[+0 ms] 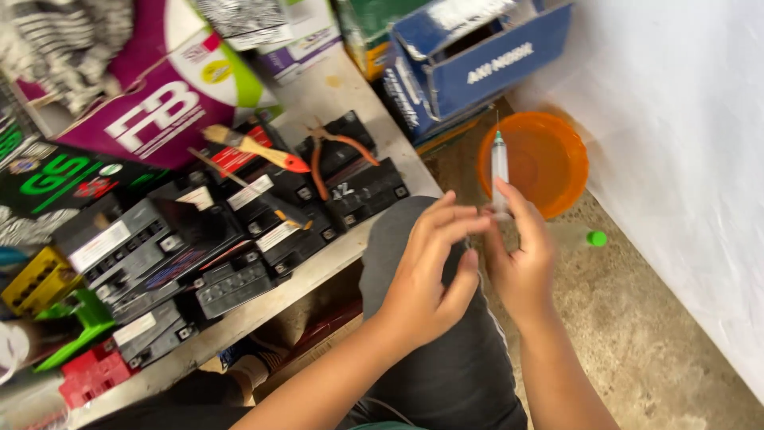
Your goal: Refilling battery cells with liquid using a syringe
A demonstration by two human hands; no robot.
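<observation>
Both of my hands meet at the centre of the frame, above my knee. Going left to right: the far left holds a yellow plastic block (pixel 36 279) and red and green pieces at the lower left edge. Next, a cluster of dark small batteries (pixel 199 247) sits packed on the low bench (pixel 318 267), terminals up, so the tops stay reachable. Across them lie a paintbrush with an orange handle (pixel 255 147) and orange-handled pliers (pixel 334 155) — laid flat where they cannot roll off. Printed cartons stand behind, in the upper left.

At centre, my left hand (pixel 426 283) has its fingers drawn together at the lower end of the syringe (pixel 500 171); whether they pinch the plunger, I cannot tell. My right hand (pixel 521 259) is clamped around the barrel's base, holding it upright, needle end up, so it stays steady.

Upper centre, a blue cardboard box (pixel 477 56) stands open; its contents are hidden. Right of it, an orange plastic bowl (pixel 549 159) rests on the concrete floor directly behind the syringe — what is in it, I cannot make out. A small green cap (pixel 596 238) lies on the floor just beside the bowl.
</observation>
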